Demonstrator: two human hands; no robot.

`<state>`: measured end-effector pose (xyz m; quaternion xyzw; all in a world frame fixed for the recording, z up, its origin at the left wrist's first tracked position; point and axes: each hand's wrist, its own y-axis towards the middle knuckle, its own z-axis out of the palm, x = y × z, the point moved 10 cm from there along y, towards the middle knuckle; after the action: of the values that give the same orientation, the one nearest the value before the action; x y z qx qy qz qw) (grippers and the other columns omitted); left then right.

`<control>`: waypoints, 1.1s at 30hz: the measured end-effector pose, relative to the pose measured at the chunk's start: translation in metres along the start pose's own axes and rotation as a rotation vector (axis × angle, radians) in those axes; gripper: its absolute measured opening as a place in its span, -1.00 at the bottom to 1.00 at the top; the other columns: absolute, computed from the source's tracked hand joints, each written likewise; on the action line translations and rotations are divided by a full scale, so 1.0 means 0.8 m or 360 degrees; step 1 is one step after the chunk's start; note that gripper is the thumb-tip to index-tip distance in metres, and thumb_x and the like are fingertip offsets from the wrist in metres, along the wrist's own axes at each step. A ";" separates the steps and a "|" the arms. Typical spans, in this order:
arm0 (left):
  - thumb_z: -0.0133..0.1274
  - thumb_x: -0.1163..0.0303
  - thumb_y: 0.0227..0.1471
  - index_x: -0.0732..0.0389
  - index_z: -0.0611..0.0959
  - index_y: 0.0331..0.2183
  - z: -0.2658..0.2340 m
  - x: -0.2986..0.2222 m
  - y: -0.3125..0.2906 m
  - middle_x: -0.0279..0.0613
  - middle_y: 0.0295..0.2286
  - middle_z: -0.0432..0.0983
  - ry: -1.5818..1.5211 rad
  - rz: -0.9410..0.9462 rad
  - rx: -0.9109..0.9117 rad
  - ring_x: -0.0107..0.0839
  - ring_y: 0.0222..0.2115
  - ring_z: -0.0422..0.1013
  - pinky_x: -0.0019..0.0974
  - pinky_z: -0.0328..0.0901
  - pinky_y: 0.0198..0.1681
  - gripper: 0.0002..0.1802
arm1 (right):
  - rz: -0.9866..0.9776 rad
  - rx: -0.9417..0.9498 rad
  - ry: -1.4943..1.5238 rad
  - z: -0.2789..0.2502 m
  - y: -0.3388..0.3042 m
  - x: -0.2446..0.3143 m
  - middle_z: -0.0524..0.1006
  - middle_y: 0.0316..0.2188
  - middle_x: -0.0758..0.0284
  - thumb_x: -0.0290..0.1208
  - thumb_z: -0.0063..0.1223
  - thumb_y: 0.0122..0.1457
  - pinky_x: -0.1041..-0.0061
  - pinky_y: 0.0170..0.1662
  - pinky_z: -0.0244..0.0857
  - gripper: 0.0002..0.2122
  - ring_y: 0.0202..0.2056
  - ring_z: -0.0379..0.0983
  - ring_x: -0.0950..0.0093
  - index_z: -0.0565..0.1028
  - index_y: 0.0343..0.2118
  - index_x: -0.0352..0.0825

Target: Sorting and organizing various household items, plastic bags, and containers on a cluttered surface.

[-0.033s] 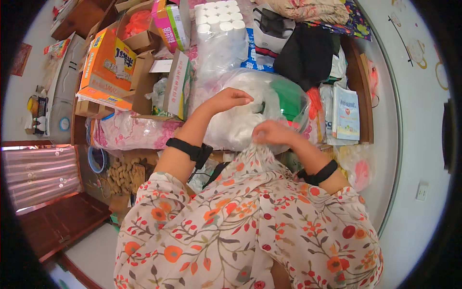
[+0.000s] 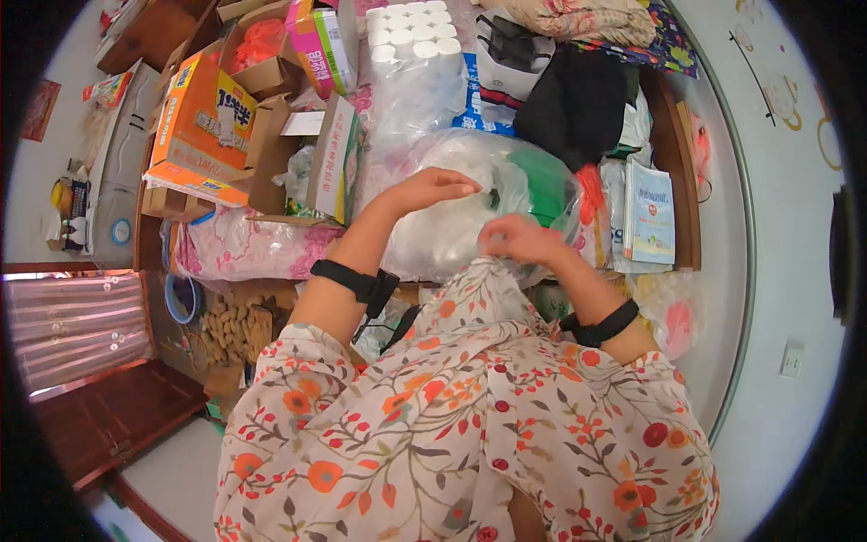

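Observation:
My left hand (image 2: 440, 187) is closed in a pinch above a large clear plastic bag (image 2: 433, 235); whatever lies between its fingertips is too small to make out. My right hand (image 2: 519, 239) pinches the edge of the floral shirt (image 2: 488, 280), whose front rises to a peak under the fingers. The shirt is cream with orange and red flowers and red buttons. Inside the bag are white items and something green (image 2: 540, 194). Each forearm wears a black band.
Ahead is a bed with a pink floral cover (image 2: 262, 248). Left on it stand an orange carton (image 2: 203, 131) and other open boxes. White paper rolls (image 2: 411, 36), a black cloth (image 2: 573, 104) and booklets (image 2: 648, 212) lie behind and right. A white wall (image 2: 786, 271) bounds the right.
My right hand has risen slightly, and the pinched peak of the shirt has come up with it. My left hand has barely shifted.

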<state>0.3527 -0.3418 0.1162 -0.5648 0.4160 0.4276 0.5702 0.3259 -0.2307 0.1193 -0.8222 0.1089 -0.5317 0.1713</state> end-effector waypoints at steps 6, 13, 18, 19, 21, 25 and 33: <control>-0.01 0.12 0.01 0.25 0.45 -0.07 0.080 -0.033 -0.014 -0.19 -0.08 0.37 0.0098 0.0271 0.0169 -0.39 -0.02 0.22 -0.27 -0.07 0.14 -0.50 | -0.0054 -0.0718 0.0981 -0.109 -0.008 0.038 0.47 -0.59 0.40 -0.40 0.03 0.07 0.75 -0.73 -0.02 -0.89 -0.76 0.16 0.74 0.43 -0.42 -0.32; -0.07 0.31 0.03 0.23 0.52 -0.24 0.008 -0.026 -0.019 -0.26 -0.35 0.46 -0.0444 0.0164 -0.0661 -0.41 -0.31 0.37 -0.38 0.21 -0.13 -0.73 | 0.0152 -0.0862 0.0999 -0.130 -0.029 -0.005 0.39 -0.66 0.43 -0.37 0.09 0.03 0.67 -0.67 0.06 -0.80 -0.71 0.21 0.68 0.40 -0.32 -0.31; -0.08 0.34 0.01 0.24 0.48 -0.20 -0.065 0.038 -0.017 -0.25 -0.41 0.40 -0.1662 0.0755 -0.0223 -0.42 -0.29 0.35 -0.35 0.27 -0.21 -0.72 | -0.0016 -0.0898 -0.0521 -0.116 -0.052 0.012 0.41 -0.55 0.31 -0.49 0.07 -0.08 0.46 -0.47 0.24 -0.76 -0.53 0.36 0.41 0.39 -0.29 -0.33; -0.06 0.34 -0.01 0.22 0.44 -0.15 -0.051 -0.002 -0.024 -0.25 -0.42 0.38 -0.1624 0.1019 0.0276 -0.42 -0.26 0.35 -0.34 0.29 -0.22 -0.66 | -0.0108 -0.0756 -0.0861 -0.099 -0.050 0.024 0.42 -0.49 0.26 -0.54 0.05 -0.13 0.39 -0.38 0.27 -0.74 -0.47 0.39 0.32 0.39 -0.28 -0.34; -0.04 0.34 -0.03 0.20 0.36 -0.07 -0.021 -0.025 -0.005 -0.22 -0.36 0.39 -0.1045 0.0552 -0.0237 -0.40 -0.25 0.35 -0.34 0.30 -0.23 -0.57 | -0.0182 -0.0697 -0.1109 -0.084 -0.053 0.053 0.42 -0.44 0.22 -0.55 0.01 -0.14 0.39 -0.35 0.28 -0.75 -0.45 0.39 0.28 0.40 -0.31 -0.34; 0.01 0.35 -0.08 0.14 0.14 0.09 0.038 -0.045 0.000 -0.16 -0.13 0.34 0.0095 0.0523 -0.0393 -0.35 -0.18 0.34 -0.33 0.30 -0.18 -0.31 | -0.0734 -0.0635 -0.1261 -0.038 -0.041 0.167 0.41 -0.31 0.22 -0.53 -0.07 -0.12 0.37 -0.29 0.29 -0.86 -0.40 0.37 0.24 0.40 -0.42 -0.34; -0.07 0.15 0.04 0.27 0.54 -0.50 0.066 -0.001 0.003 -0.21 -0.57 0.44 0.0148 0.0385 -0.0339 -0.41 -0.50 0.35 -0.36 0.26 -0.39 -0.65 | -0.0853 -0.1141 -0.0606 -0.101 -0.036 0.163 0.40 -0.20 0.21 -0.37 0.03 -0.04 0.34 -0.10 0.20 -0.74 -0.24 0.36 0.22 0.41 -0.25 -0.29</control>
<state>0.3496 -0.2894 0.1171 -0.5871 0.4592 0.5081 0.4317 0.3061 -0.2650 0.2702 -0.9113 0.0363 -0.3262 -0.2487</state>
